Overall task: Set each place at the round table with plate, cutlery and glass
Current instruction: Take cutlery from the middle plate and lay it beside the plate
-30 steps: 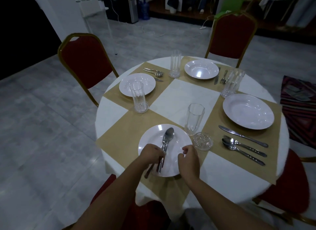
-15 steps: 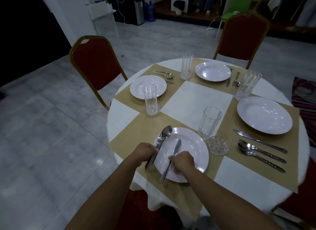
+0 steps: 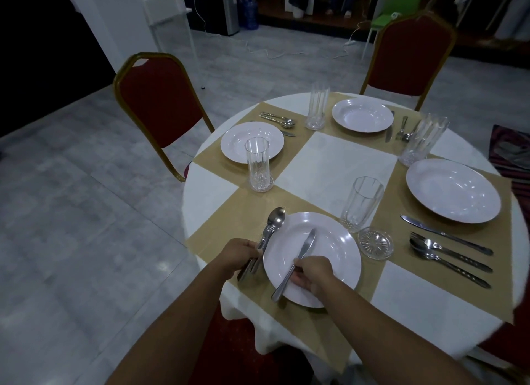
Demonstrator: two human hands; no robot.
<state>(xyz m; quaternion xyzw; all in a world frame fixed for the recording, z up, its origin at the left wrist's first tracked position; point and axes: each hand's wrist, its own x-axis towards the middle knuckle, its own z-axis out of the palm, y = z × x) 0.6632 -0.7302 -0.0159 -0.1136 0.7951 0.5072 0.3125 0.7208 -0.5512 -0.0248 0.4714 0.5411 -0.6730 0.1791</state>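
- Right hand (image 3: 311, 274): grip curled tight on the knife (image 3: 295, 264) handle, blade angled across the near plate (image 3: 329, 250).
- Left hand (image 3: 239, 255): grip closed round the spoon (image 3: 274, 222) and what looks like a fork, at the plate's left rim.
- Judgement: take the knife off the plate to its right, blade inward, parallel to the rim. Mind the glass (image 3: 362, 202) and small glass dish (image 3: 375, 242) just beside.
- Lay the left pair flat on the placemat (image 3: 229, 215), not touching the plate.
- The other three places on the desk (image 3: 332, 161) look set.
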